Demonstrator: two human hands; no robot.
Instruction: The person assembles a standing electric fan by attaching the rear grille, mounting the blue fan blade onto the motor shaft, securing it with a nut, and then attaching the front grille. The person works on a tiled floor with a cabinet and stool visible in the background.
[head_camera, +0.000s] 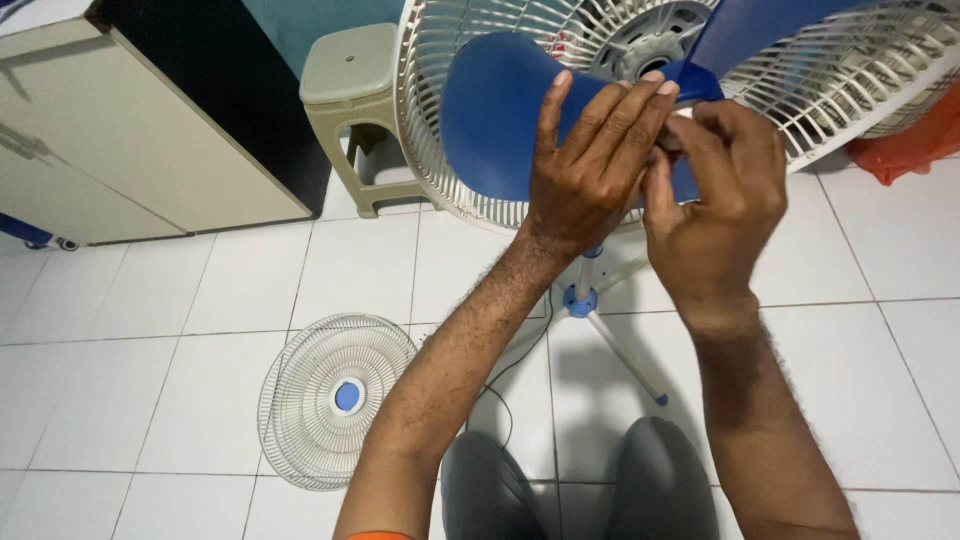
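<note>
A standing fan with blue blades (490, 120) and a white rear grille (850, 80) fills the top of the head view. My left hand (590, 160) rests flat on the blade hub, fingers spread over the blue plastic. My right hand (715, 200) is pinched around the small part at the hub's centre, which my fingers hide. The fan's white stand with its blue collar (580, 298) rises from the tiled floor below my hands.
The detached white front grille (335, 400) with a blue centre lies on the floor at lower left. A beige plastic stool (350, 90) stands behind the fan, a cream cabinet (120, 140) at far left, something orange (920, 140) at right. My knees (570, 490) are at the bottom.
</note>
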